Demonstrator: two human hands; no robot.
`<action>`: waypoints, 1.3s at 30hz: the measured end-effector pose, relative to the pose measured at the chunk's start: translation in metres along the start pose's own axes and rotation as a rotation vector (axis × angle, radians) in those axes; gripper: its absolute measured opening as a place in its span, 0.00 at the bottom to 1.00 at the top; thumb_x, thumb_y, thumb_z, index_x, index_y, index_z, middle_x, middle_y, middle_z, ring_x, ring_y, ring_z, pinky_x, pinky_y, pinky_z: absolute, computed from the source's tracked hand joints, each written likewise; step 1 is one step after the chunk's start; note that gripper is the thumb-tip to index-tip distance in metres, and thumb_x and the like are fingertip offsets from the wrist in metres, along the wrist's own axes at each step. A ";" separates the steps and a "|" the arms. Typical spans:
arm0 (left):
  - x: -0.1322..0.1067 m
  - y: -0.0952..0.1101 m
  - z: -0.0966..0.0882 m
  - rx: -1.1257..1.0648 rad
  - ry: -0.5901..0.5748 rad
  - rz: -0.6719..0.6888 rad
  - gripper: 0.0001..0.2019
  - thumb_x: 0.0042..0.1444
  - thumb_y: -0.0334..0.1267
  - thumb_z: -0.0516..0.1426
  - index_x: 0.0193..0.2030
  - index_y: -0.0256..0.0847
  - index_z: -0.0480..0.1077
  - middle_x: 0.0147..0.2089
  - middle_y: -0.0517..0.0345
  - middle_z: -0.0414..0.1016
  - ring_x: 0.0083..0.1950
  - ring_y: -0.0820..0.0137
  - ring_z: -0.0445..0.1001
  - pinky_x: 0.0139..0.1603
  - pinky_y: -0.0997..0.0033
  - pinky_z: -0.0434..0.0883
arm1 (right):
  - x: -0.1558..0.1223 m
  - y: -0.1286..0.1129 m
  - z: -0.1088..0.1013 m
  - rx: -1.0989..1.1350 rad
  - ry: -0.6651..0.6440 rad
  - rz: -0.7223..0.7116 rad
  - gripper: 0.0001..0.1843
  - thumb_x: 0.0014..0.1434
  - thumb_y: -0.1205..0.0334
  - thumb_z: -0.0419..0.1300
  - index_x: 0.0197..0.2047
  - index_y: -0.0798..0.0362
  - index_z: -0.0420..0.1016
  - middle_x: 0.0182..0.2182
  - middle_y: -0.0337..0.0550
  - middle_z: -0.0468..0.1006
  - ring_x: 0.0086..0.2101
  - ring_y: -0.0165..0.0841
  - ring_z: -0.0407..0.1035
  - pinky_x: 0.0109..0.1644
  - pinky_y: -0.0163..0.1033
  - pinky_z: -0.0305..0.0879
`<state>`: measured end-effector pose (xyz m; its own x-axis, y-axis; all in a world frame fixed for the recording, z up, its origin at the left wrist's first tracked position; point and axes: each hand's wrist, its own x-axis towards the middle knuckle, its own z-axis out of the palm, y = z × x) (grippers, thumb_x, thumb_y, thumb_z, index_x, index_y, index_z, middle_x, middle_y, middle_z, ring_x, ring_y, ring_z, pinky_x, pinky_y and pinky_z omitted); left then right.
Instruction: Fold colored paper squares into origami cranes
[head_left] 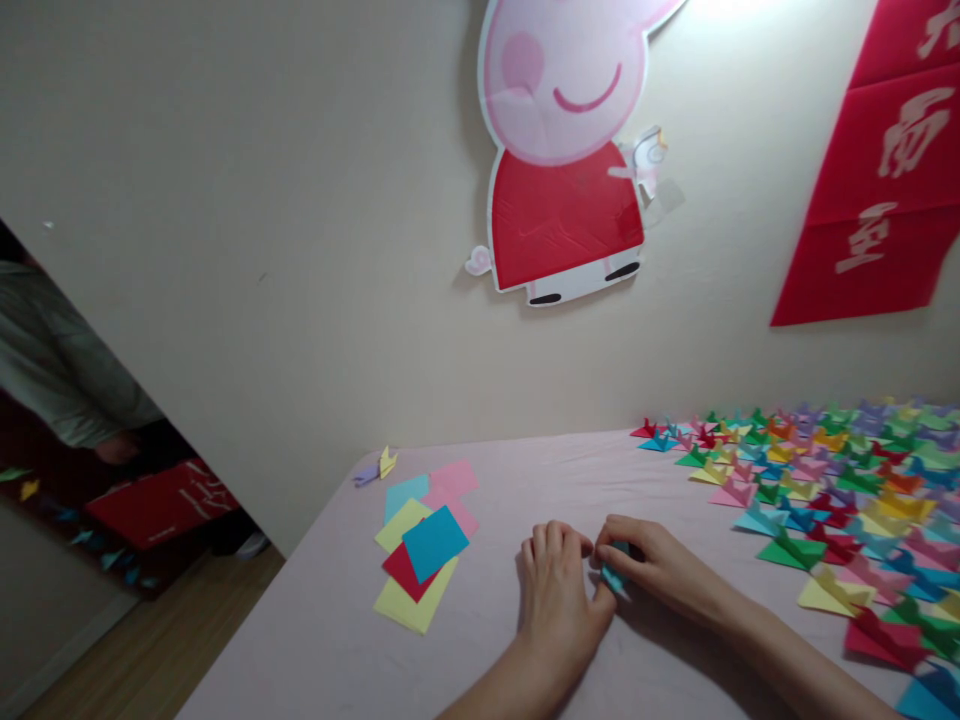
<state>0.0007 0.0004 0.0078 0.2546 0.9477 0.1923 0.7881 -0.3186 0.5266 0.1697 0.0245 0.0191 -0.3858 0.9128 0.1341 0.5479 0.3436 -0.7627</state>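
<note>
A small folded piece of blue paper (613, 577) lies on the pink-covered table (525, 670), mostly hidden between my hands. My right hand (654, 562) pinches it from the right with thumb and fingers. On its other side, my left hand (556, 590) rests palm down, its thumb against the paper's lower edge and its index finger close to my right fingertips. To the left lie loose paper squares in several colours, with a blue square (436, 543) on top, over a red square (412, 574) and a yellow square (416, 603).
Many folded paper cranes (795, 550) stand in rows along the right side. A yellow folded piece (387, 462) and a purple one (367, 476) sit at the far left corner. Behind the table is a wall with a cartoon pig cutout (568, 215). A person's sleeve (67, 350) shows at left.
</note>
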 end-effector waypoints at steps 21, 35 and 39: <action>-0.029 0.002 0.007 0.322 -0.253 0.302 0.29 0.67 0.50 0.51 0.66 0.29 0.62 0.68 0.42 0.62 0.67 0.52 0.60 0.68 0.49 0.59 | -0.003 0.008 0.008 0.043 0.098 0.038 0.10 0.50 0.67 0.51 0.34 0.50 0.72 0.33 0.41 0.80 0.37 0.37 0.74 0.44 0.40 0.68; -0.028 0.005 0.008 0.327 -0.238 0.336 0.28 0.66 0.48 0.51 0.66 0.31 0.63 0.68 0.43 0.63 0.65 0.52 0.61 0.67 0.49 0.60 | -0.004 0.023 0.001 -0.218 0.264 0.105 0.16 0.60 0.50 0.55 0.24 0.48 0.67 0.26 0.42 0.75 0.32 0.39 0.68 0.39 0.43 0.64; -0.028 0.004 0.008 0.320 -0.266 0.324 0.29 0.67 0.48 0.50 0.67 0.29 0.61 0.70 0.44 0.59 0.67 0.52 0.59 0.68 0.49 0.57 | -0.002 0.032 0.003 -0.259 0.248 0.046 0.15 0.62 0.53 0.53 0.26 0.49 0.70 0.29 0.44 0.75 0.35 0.40 0.67 0.43 0.46 0.63</action>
<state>0.0010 -0.0276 -0.0019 0.6144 0.7863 0.0649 0.7664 -0.6143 0.1878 0.1856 0.0328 -0.0072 -0.1817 0.9436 0.2769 0.7424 0.3163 -0.5906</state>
